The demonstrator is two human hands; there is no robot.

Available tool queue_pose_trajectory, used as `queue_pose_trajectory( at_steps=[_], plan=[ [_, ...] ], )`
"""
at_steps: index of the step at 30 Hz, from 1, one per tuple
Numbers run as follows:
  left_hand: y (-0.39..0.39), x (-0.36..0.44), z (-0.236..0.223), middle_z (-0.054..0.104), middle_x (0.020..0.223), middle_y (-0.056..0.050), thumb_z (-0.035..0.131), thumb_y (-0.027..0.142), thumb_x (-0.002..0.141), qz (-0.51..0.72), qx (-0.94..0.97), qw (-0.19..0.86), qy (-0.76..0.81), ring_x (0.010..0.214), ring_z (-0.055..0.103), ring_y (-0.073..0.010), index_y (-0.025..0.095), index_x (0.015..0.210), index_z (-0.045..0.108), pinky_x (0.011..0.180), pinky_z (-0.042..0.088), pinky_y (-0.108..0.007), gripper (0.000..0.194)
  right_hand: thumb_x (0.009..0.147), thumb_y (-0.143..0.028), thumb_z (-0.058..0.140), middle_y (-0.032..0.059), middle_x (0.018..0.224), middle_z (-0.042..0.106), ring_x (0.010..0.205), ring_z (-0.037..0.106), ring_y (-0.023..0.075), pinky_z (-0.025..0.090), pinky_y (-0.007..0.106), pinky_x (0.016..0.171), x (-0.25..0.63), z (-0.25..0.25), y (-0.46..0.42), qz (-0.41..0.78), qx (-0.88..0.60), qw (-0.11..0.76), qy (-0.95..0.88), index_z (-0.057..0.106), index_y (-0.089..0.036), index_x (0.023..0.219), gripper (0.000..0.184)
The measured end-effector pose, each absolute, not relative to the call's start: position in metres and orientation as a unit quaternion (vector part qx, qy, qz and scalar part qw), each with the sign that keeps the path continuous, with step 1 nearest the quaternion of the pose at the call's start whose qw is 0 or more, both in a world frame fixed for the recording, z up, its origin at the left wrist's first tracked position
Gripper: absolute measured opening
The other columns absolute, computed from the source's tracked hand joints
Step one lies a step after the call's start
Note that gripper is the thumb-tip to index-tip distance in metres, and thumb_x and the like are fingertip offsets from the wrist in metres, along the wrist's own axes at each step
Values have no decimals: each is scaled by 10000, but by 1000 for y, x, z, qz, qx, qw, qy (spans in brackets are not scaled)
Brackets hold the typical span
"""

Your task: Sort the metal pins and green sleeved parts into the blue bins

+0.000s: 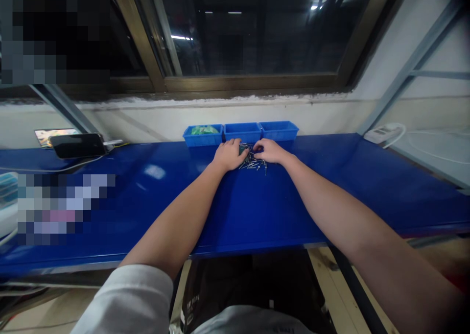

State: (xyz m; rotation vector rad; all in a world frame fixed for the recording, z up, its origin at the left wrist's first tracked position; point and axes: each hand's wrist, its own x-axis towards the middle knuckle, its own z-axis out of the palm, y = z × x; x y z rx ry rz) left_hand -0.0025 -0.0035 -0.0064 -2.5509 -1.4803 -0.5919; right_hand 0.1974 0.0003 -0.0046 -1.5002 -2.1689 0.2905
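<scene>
A small pile of thin silvery metal pins with wider heads (pixel 253 163), looking like pop rivets, lies on the blue table near its back. My left hand (pixel 229 155) rests at the pile's left side, palm down, fingers stretched forward and thumb apart. A small dark green patch shows between its thumb and fingers; I cannot tell what it is. On the other side, my right hand (pixel 272 152) reaches over the pins with fingers bent and a gap between thumb and forefinger. Nothing shows in that gap. Just behind both hands stand the blue bins.
Three blue bins form a row by the wall; the left bin (pixel 191 139) holds a green plastic bag. Phones, including a dark one (pixel 78 146), lean at the left with cables. A white power strip (pixel 382 133) lies at the right. Metal posts flank the blue table (pixel 253 216).
</scene>
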Motion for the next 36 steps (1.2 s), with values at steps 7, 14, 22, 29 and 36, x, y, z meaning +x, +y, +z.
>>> queue_pose_trajectory(
  at_steps=[7, 14, 22, 29, 36],
  plan=[
    [-3, -3, -8, 643, 1284, -199, 414, 485, 979, -186, -853, 64, -484, 1184, 602, -335, 113, 1314, 557, 983, 455, -464, 521, 784, -204, 703, 94, 959, 712, 890, 653, 220, 489, 332, 834, 198, -4, -1, 104, -543, 239, -799, 751, -164, 905, 137],
    [-2, -4, -9, 652, 1264, -188, 412, 493, 980, -185, -855, 65, -480, 1161, 610, -329, 130, 1301, 568, 971, 461, -457, 509, 812, -153, 652, 70, 849, 726, 801, 641, 197, 470, 313, 762, 198, -5, -1, 112, -537, 253, -797, 742, -177, 799, 94],
    [-3, -4, -8, 658, 1246, -193, 421, 478, 987, -181, -858, 69, -475, 1141, 618, -331, 116, 1279, 592, 962, 463, -462, 496, 872, -188, 615, 112, 860, 734, 827, 651, 238, 445, 326, 750, 200, -12, 7, 77, -563, 226, -791, 699, -179, 735, 160],
    [-2, -4, -4, 699, 1183, -122, 474, 284, 987, -213, -889, 88, -395, 1121, 636, -255, 166, 1224, 636, 973, 458, -399, 310, 936, -202, 534, 109, 938, 745, 882, 653, 232, 442, 309, 785, 196, -5, 0, 81, -553, 261, -787, 702, -172, 916, 173],
    [-2, -5, 1, 732, 1043, -114, 517, 238, 981, -238, -882, 86, -397, 1019, 664, -252, 151, 1063, 681, 917, 471, -384, 203, 897, -212, 551, 51, 799, 700, 758, 606, 187, 429, 303, 736, 191, -2, -3, 130, -509, 323, -787, 668, -169, 856, 131]
  ],
)
